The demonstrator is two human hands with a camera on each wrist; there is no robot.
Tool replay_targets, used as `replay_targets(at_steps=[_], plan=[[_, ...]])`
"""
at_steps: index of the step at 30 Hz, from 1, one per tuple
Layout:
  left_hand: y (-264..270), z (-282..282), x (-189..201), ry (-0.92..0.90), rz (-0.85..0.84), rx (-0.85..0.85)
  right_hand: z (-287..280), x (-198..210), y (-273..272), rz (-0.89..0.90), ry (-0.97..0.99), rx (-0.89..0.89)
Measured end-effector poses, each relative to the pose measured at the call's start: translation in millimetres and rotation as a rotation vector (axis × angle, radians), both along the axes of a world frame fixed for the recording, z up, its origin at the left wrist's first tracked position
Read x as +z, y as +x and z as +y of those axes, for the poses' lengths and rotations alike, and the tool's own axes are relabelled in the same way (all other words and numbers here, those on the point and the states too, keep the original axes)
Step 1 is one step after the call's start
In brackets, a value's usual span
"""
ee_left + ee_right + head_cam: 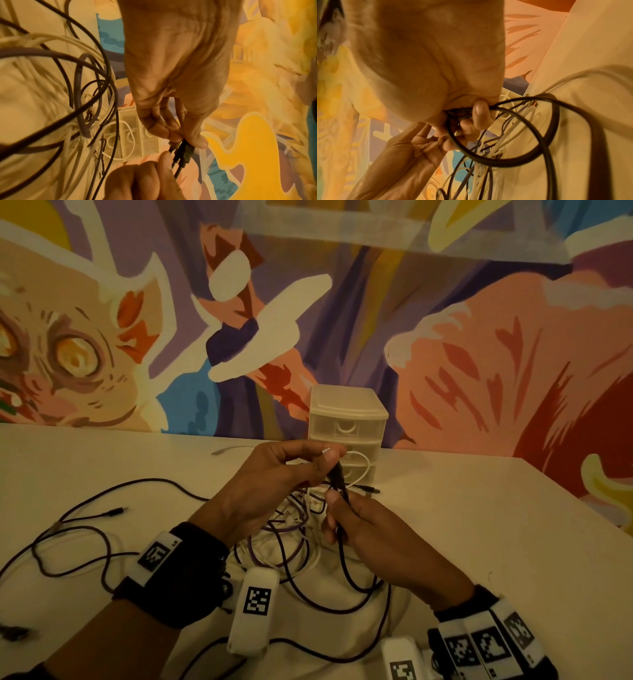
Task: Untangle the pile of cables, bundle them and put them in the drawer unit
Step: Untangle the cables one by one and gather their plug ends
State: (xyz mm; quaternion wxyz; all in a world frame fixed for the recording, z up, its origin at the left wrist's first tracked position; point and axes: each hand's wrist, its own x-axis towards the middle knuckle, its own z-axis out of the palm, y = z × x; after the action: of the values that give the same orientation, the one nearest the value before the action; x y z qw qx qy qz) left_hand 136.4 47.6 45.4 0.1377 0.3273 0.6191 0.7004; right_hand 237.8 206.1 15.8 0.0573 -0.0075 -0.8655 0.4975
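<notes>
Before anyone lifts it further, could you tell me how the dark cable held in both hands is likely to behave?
The dark cable looks floppy: below the right hand it sags in loose loops. It will probably drag the tangled pile, since white and purple strands cross it. It seems light; the left hand holds its end with only a fingertip pinch.

The room was dim and warm-toned, with soft light that seemed to fall from overhead, and the worktop [445, 508] looked creamy, with faint shadows under the cables [291, 542]. Both wrist views came out heavily orange-yellow and soft: the nearest cable loops [42, 54] smeared into thick blurred bands, and the right hand [428, 60] filled its frame as a pale, out-of-focus mass. In the head view the wide lens bowed the mural wall [479, 337] and the worktop's far edge, and the picture darkened toward the lower corners.
</notes>
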Motion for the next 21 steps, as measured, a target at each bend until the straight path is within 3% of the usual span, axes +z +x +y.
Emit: replay_targets(at_steps=[2,4,7,11,16,19,21], plan=[[-1,-1,1,0.018,-0.039,-0.016,-3,3,-1,-0.064,-0.156,0.009],[-2,-3,3,0.021,-0.052,-0.040,-5,9,1,-0.139,-0.432,0.057],[-3,-7,6,0.017,-0.066,-0.097,-6,19,10,-0.358,-0.880,0.264],[-1,-12,11,0.017,-0.093,-0.180,-4,18,12,-0.501,-1.069,0.552],[3,-4,9,0.049,-0.152,-0.168,3,21,12,-0.297,-1.121,0.599],[9,5,0,-0.060,-0.177,-0.184,15,31,13,-0.011,-1.197,0.456],[16,12,-7,-0.185,-0.200,-0.287,27,37,15,0.152,-1.238,0.345]])
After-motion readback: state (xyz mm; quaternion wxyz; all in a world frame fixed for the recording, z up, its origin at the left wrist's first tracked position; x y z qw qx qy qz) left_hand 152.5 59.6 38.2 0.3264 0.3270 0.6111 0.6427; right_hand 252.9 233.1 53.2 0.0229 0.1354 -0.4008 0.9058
